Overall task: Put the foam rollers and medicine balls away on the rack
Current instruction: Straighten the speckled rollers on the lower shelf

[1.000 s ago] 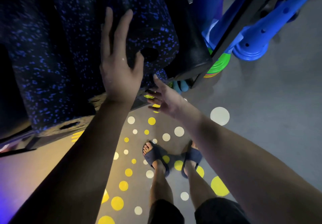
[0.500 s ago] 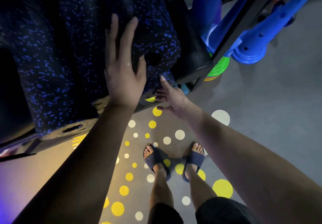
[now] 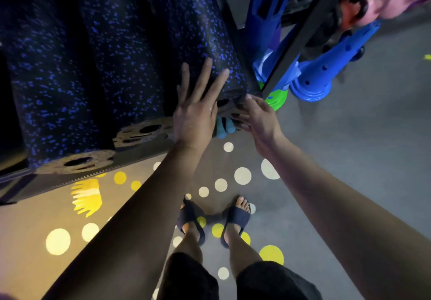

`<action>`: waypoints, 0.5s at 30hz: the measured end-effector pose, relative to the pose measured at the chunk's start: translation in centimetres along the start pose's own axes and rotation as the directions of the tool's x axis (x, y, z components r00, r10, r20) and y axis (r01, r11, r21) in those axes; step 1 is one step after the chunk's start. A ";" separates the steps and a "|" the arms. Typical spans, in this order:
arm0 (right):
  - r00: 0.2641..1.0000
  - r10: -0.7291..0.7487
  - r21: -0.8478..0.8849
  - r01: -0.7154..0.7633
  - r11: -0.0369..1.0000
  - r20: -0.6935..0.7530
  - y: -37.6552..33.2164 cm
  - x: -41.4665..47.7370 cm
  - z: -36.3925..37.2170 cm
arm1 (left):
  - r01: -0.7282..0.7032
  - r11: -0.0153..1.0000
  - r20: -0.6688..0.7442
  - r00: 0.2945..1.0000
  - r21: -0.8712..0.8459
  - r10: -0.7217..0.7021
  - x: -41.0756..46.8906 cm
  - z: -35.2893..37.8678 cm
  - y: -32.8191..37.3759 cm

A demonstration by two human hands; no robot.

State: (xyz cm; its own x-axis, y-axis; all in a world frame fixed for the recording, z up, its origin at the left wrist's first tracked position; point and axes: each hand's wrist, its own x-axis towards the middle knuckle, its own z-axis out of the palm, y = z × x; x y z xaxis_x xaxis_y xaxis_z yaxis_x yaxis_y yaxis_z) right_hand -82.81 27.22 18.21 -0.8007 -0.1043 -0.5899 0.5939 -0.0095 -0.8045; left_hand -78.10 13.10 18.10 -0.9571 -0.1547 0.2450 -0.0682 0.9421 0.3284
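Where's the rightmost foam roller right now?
Head view, upper centre: the roller lies beside the rack's black bar, left hand flat on it, right hand at its end.

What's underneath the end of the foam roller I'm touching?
Just below the end of the foam roller, two teal rounded pieces poke out; what they are is unclear. The left hand and right hand cover the rest.

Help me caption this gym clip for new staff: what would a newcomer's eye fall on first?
Three dark, blue-speckled foam rollers fill the upper left, side by side on the rack. At centre the left hand lies flat on the rightmost roller while the right hand touches its near end. Yellow and white floor dots glow below, and blue cones sit at upper right.
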 end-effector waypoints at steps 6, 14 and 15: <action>0.997 -0.014 -0.006 0.014 1.000 -0.071 0.7 0.1 0.5 | -0.009 0.993 0.076 0.997 -0.120 0.018 0.2 -1.6 -0.4; 0.927 -0.354 -0.413 0.276 0.868 -0.123 3.5 -4.6 3.7 | 0.200 0.965 -0.096 0.978 0.169 -0.186 -3.8 -9.2 -8.5; 0.924 -0.376 -0.434 0.314 0.844 -0.064 3.9 -5.2 4.3 | 0.245 0.958 0.010 0.968 0.147 -0.249 -4.6 -9.5 -9.5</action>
State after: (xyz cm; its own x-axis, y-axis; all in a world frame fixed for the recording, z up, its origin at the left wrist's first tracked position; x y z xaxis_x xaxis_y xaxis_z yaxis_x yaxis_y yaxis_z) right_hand -76.04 23.46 18.46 -0.9686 -0.0290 -0.2469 0.2163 0.3913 -0.8945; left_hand -70.42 2.01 22.49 -0.9129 -0.3811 0.1461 -0.3408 0.9087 0.2410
